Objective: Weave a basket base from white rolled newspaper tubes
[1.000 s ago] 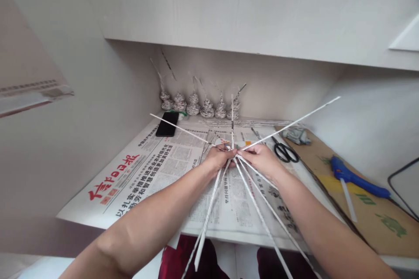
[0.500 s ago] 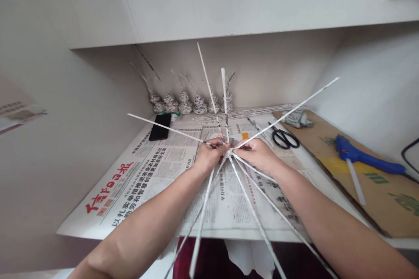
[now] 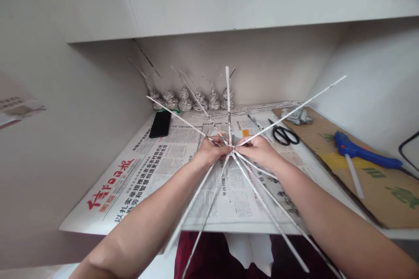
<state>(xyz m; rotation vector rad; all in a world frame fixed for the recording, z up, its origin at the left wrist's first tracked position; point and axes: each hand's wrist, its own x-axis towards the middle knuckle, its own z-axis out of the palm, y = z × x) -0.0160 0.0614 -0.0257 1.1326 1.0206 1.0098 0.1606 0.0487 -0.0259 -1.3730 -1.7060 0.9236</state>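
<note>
Several thin rolled-paper sticks (image 3: 228, 104) fan out like spokes from a small woven centre above the newspaper (image 3: 176, 157). My left hand (image 3: 214, 150) pinches that centre from the left, thumb on top and fingers curled beneath. From the right, my right hand (image 3: 257, 150) is closed on the same centre, its thumb and fingertips almost meeting the left ones. Some sticks rise away from me toward the wall, while others hang past the table's front edge. The fingers hide much of the joint where the sticks cross.
Several small gourd-shaped paper weavings (image 3: 185, 100) line the back wall. A black phone (image 3: 160, 124) lies at left. Black-handled scissors (image 3: 285, 135) and loose paper sticks (image 3: 255, 109) lie behind my hands. At right, a blue glue gun (image 3: 363, 152) rests on cardboard (image 3: 386, 209).
The spokes have turned and shifted: the left one now points higher, and the upper-left one leans further left and lower. Both hands keep their pinch on the centre, the left slightly further right.
</note>
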